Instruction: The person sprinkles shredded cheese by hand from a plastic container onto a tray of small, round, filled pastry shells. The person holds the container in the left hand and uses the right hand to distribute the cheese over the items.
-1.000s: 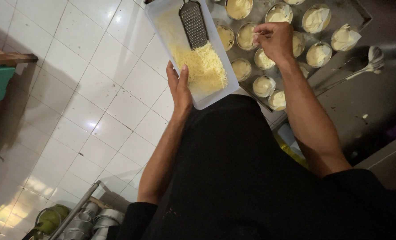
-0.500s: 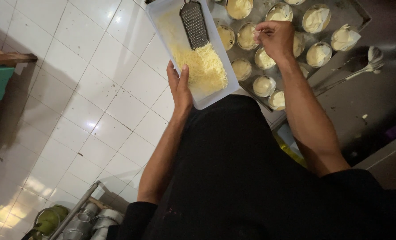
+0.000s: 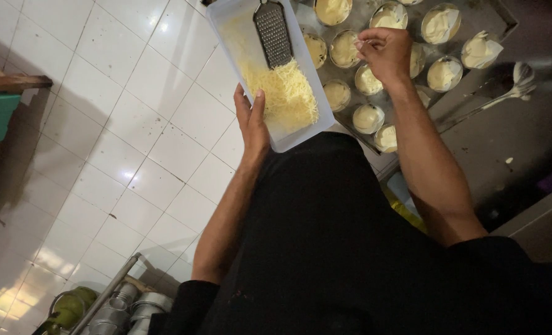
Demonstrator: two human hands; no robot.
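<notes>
left hand [image 3: 252,124] still gripping tub [image 3: 238,37] of cheese [image 3: 285,93]; right hand [image 3: 384,53] unmoved, pinching shreds over cups [image 3: 369,118] beside tub.

I'm wearing a plain black shirt [image 3: 325,248] with sleeves pushed up above my elbows (forearms bare); my left hand [image 3: 252,121] and right hand [image 3: 384,53] carry no gloves.

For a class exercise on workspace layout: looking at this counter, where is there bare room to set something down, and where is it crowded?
Bare dark counter lies right of the baking tray, below the spoon. The tray is crowded with batter-filled cups, and the right hand hovers over them. The white container, held by the left hand, holds grated cheese and a grater.
</notes>
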